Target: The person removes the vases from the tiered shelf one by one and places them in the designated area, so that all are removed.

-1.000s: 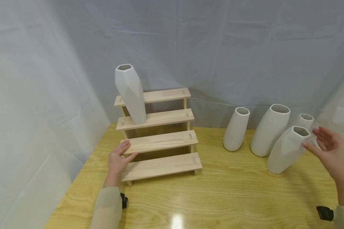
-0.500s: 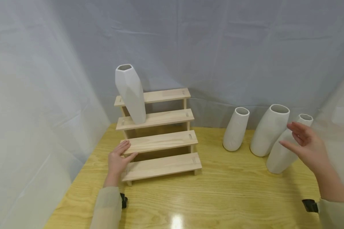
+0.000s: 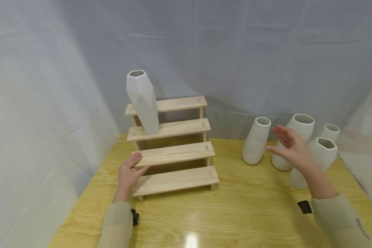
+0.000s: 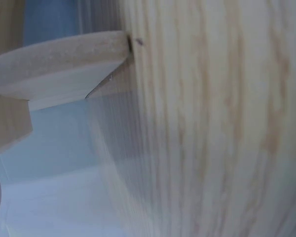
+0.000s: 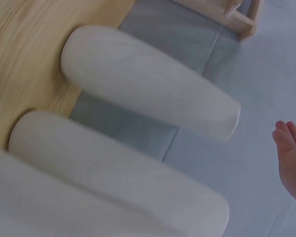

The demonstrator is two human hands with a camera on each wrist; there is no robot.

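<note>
My left hand [image 3: 128, 174] rests at the left end of a four-step wooden display stand [image 3: 176, 153], its fingers on one of the lower steps and its thumb spread. A tall white faceted vase [image 3: 142, 103] stands toward the left of the stand's upper steps. On the right, my right hand [image 3: 292, 150] hovers with fingers and thumb apart, holding nothing. Nearest to it is a slim white vase [image 3: 256, 141], also in the right wrist view [image 5: 148, 79]. Behind the hand and forearm, partly hidden, are a wider white vase [image 3: 305, 130] and a faceted one [image 3: 323, 155].
A narrow-necked white vase [image 3: 331, 131] stands at the back right, mostly covered by the faceted one. The yellow wood-grain table [image 3: 235, 210] meets a grey cloth backdrop [image 3: 229, 69] behind. Pale sheeting [image 3: 34, 137] hangs at the left.
My right hand has moved left from beside the faceted vase, across the wider vase, toward the slim one. The left hand, the stand and the vases have stayed put.
</note>
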